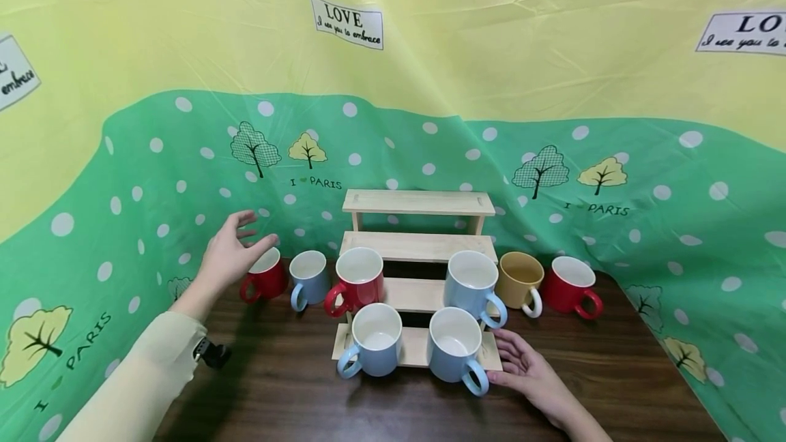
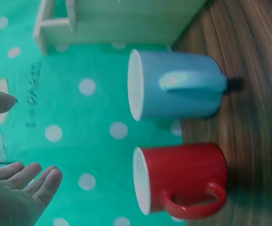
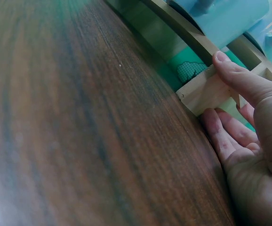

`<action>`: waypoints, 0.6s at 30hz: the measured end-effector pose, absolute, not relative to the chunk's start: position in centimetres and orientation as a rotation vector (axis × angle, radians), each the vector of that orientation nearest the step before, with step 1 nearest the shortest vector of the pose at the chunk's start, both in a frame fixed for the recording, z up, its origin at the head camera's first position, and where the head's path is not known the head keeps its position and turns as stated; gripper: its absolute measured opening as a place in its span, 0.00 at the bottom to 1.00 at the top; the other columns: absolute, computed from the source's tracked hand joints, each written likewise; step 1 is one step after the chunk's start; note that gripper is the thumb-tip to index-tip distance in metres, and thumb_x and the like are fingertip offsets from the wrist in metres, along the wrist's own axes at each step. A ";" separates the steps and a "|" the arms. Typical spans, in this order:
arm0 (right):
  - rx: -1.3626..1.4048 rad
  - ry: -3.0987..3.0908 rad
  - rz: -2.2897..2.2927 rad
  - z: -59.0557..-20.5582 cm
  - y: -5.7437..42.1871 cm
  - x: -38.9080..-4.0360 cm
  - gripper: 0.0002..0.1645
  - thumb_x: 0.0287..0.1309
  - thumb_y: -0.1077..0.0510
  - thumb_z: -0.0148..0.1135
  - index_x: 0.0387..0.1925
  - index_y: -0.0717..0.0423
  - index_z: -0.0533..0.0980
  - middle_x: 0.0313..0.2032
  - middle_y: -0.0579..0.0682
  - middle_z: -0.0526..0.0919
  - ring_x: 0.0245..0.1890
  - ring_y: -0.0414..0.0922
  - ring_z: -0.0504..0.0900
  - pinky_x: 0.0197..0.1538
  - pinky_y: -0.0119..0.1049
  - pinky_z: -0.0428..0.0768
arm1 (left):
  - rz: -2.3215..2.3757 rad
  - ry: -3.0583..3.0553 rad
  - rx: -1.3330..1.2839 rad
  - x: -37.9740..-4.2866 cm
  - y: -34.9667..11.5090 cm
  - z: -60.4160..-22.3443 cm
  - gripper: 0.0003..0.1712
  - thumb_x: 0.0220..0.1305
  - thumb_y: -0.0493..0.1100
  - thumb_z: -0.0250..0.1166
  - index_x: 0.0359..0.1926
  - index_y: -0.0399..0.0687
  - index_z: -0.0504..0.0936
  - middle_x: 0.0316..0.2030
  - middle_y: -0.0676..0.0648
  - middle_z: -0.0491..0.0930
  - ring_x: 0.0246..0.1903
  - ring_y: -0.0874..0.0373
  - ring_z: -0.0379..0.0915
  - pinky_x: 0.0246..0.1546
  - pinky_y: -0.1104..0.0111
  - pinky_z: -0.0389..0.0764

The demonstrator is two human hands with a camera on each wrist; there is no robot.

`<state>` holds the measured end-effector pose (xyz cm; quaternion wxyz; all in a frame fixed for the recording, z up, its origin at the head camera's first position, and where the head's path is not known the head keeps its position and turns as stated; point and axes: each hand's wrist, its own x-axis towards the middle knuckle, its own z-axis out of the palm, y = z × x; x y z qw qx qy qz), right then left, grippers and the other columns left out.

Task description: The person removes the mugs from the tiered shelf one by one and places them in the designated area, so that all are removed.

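Observation:
A wooden stepped rack (image 1: 419, 247) stands mid-table. Its lowest step carries two light blue mugs, the left one (image 1: 379, 358) and the right one (image 1: 448, 362). On the step above are a red mug (image 1: 366, 293) at left and a light blue mug (image 1: 462, 297) at right. My right hand (image 1: 527, 375) grips the right end of the lowest step, thumb (image 3: 230, 70) along its edge and fingers bent against its end. With fingers spread and holding nothing, my left hand (image 1: 228, 256) hovers over another red mug (image 2: 185, 172) at the far left.
Beside that left red mug stands a light blue mug (image 1: 314, 285). Right of the rack are a tan mug (image 1: 514, 286) with a white handle and a red mug (image 1: 560, 294). A green and yellow printed cloth (image 1: 424, 149) hangs behind the brown wooden table (image 1: 288, 387).

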<state>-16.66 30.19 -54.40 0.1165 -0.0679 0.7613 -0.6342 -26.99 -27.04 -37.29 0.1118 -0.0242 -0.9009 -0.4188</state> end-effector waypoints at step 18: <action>-0.192 2.228 -1.855 -54.2 30.1 -16.6 0.52 0.67 0.61 0.76 0.81 0.66 0.56 0.73 0.70 0.70 0.62 0.35 0.81 0.62 0.31 0.82 | -1.315 -2.573 -0.363 -23.5 -19.1 -35.9 0.46 0.73 0.57 0.74 0.80 0.45 0.65 0.76 0.40 0.71 0.68 0.38 0.77 0.63 0.41 0.82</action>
